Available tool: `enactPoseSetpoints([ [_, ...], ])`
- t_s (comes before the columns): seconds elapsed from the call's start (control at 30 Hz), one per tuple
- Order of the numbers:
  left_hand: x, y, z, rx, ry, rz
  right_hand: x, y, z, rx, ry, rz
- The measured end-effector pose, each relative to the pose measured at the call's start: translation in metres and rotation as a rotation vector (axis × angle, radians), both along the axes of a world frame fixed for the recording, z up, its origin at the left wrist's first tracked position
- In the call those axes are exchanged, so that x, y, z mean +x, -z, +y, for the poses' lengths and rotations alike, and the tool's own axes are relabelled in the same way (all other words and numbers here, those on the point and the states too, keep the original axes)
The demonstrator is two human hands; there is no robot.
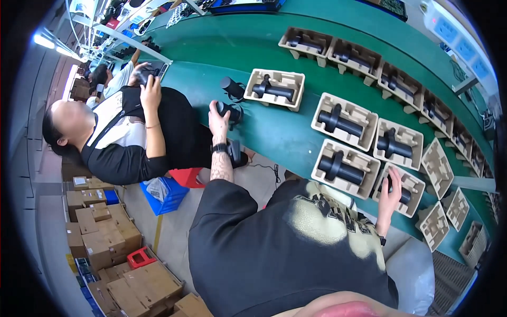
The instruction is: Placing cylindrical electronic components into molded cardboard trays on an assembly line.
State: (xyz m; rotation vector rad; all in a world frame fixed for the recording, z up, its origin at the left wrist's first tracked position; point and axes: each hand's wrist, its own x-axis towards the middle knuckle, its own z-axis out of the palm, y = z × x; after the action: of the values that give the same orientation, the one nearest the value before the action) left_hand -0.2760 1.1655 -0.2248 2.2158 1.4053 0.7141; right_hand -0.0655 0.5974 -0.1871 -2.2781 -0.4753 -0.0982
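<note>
My left hand [218, 122] is wrapped round a black cylindrical device [230, 112] at the near edge of the green bench. Just beyond it a similar black cylinder device [232, 88] stands by a moulded pulp tray [300, 91] with a black device [274, 92] in it. On the right, my right hand [390, 191] reaches into another pulp tray [414, 206], its fingers bent around a black device [405, 196] lying there. The hand hides part of that device. Close by, more trays hold black devices [340, 168] with a thick barrel and a side part.
A row of filled trays [355, 56] runs along the back of the bench [227, 37]. Several empty trays [434, 226] lean at the right. A co-worker [127, 127] at left holds a black device. Cardboard boxes [140, 282] and a blue crate [168, 198] are on the floor.
</note>
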Motion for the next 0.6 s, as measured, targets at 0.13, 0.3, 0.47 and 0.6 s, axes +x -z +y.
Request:
enactPoseSetpoints([
  [0.13, -0.015, -0.020, -0.007, 0.033, 0.088, 0.082, 0.011, -0.041, 0.069, 0.092, -0.184, 0.238],
  [0.3, 0.006, -0.067, -0.060, -0.058, 0.303, -0.147, -0.005, -0.064, 0.164, 0.145, -0.643, 0.614],
  [0.47, 0.038, -0.063, -0.126, -1.599, 0.256, -1.149, -0.037, -0.053, 0.236, 0.296, -0.716, 0.714],
  [0.6, 0.044, -0.038, -0.150, -1.518, 0.632, -0.719, -0.036, -0.065, 0.270, 0.331, -0.835, 0.416],
])
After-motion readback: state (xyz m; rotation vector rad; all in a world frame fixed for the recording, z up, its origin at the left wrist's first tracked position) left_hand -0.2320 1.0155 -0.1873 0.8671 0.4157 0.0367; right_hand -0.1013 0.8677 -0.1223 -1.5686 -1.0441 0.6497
